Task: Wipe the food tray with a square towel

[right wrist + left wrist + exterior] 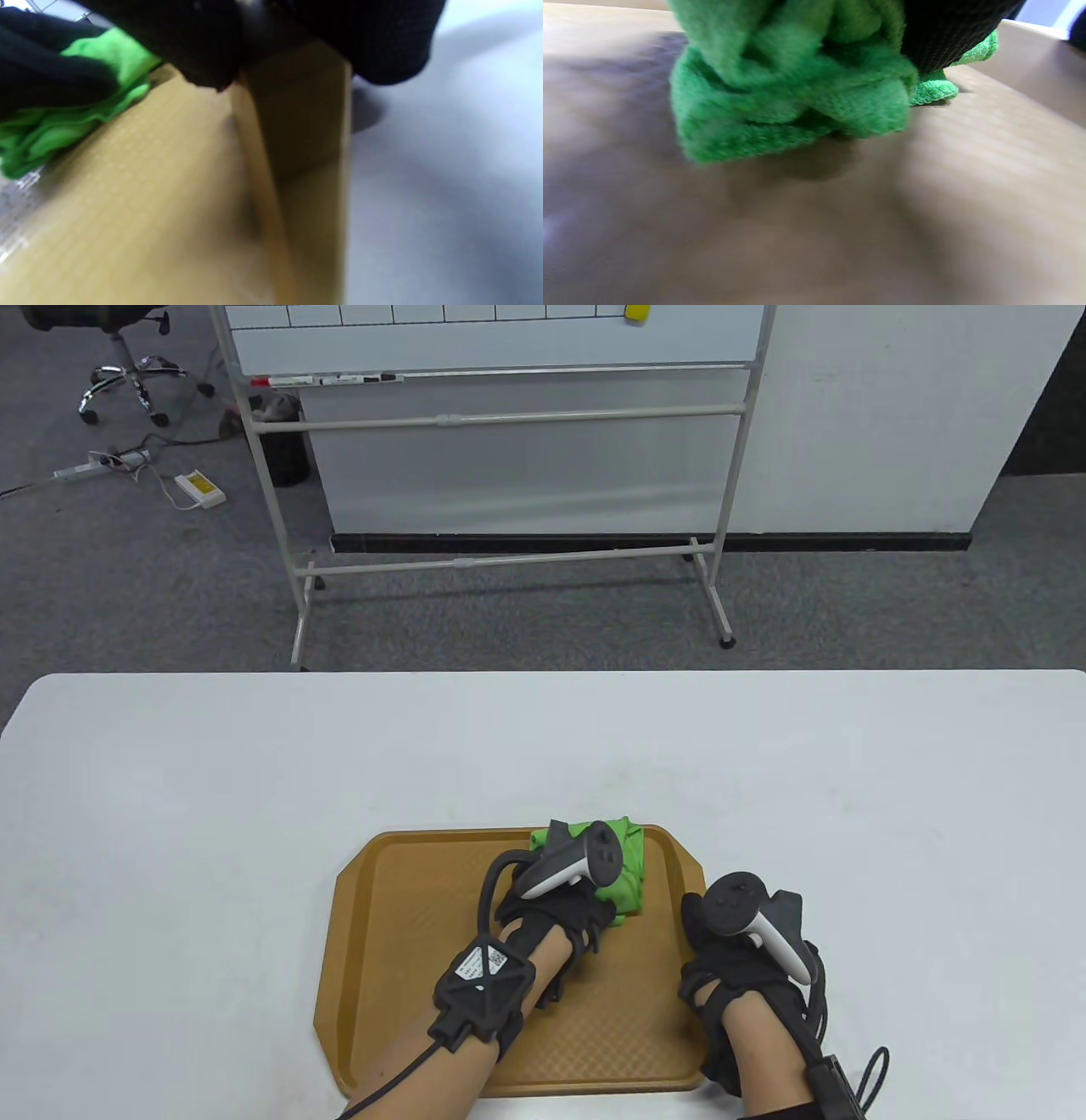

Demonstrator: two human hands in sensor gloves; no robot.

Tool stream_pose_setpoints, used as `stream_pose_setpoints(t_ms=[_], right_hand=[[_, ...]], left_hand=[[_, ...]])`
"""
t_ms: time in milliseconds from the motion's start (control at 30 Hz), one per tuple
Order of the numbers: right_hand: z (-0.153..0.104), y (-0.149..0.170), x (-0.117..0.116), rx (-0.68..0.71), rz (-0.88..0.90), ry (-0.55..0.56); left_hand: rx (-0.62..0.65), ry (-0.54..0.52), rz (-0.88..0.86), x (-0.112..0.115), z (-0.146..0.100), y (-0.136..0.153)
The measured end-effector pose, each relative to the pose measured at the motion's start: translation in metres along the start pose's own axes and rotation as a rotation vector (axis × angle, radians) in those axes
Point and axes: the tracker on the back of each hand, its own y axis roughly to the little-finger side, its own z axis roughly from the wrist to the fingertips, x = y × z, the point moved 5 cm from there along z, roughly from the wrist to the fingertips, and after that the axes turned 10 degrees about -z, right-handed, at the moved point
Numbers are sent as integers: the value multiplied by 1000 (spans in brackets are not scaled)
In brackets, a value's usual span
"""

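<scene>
White worktop carries a brown food tray near its front edge, and a bunched green towel lies on the tray's far right part. My eye goes next to the left hand, its grip closed around the towel and pressing it to the tray floor. Smaller in view, the right hand holds the tray's right rim, fingers curled over it.

Brown food tray sits flat at the bottom center of the frame – bunched-up green towel lies in its upper right corner.
</scene>
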Motion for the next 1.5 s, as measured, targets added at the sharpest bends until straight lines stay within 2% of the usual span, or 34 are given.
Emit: stream_pose_setpoints(t_ms=[133, 300, 500, 800, 1133, 1367, 1500], right_hand=[[1, 4, 2, 3, 37, 8], [2, 7, 2, 3, 57, 5], [3, 10, 3, 6, 83, 8], [2, 15, 3, 1, 163, -6], [1, 14, 3, -25, 132, 5], [0, 14, 1, -32, 117, -1], [0, 14, 1, -39, 113, 5]], left_hand=[[16, 14, 34, 7, 4, -19], [102, 38, 10, 13, -2, -30], [211, 76, 67, 27, -26, -46], [296, 135, 54, 50, -64, -63], [378, 198, 50, 67, -98, -62], [380, 228, -18, 68, -106, -41], [360, 251, 9, 67, -118, -26]])
